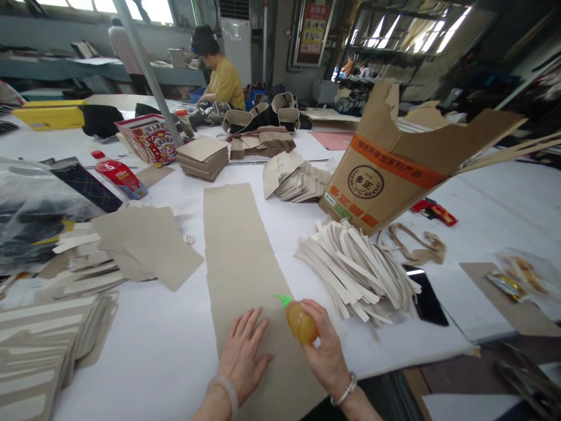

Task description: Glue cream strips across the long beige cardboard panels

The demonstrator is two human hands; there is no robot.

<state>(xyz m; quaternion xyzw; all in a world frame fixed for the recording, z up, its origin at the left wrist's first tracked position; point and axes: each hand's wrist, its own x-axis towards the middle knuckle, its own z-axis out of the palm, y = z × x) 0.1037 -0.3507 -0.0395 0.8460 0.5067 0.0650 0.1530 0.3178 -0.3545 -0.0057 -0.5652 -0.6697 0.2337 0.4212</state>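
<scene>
My left hand (244, 351) lies flat, fingers stretched out, on a long strip of grey-brown cardboard (239, 245). That strip runs away from me across the white table. In my right hand (328, 351) is a rounded amber squeeze bottle (301, 323) with a bright green tip. The fingers wrap round its right side, and the tip points up and left above the strip's right edge. What the bottle contains cannot be made out. To the right of the strip lies a loose heap of thin pale cardboard strips (355, 269).
Cardboard pieces (146, 242) and stacked panels (39, 345) lie at left, near a red bottle (118, 175). An open carton (381, 164) leans at right; a black phone (425, 295) lies by the strips. Beyond the table sits a person in yellow (228, 82). A metal pole (151, 76) rises at left.
</scene>
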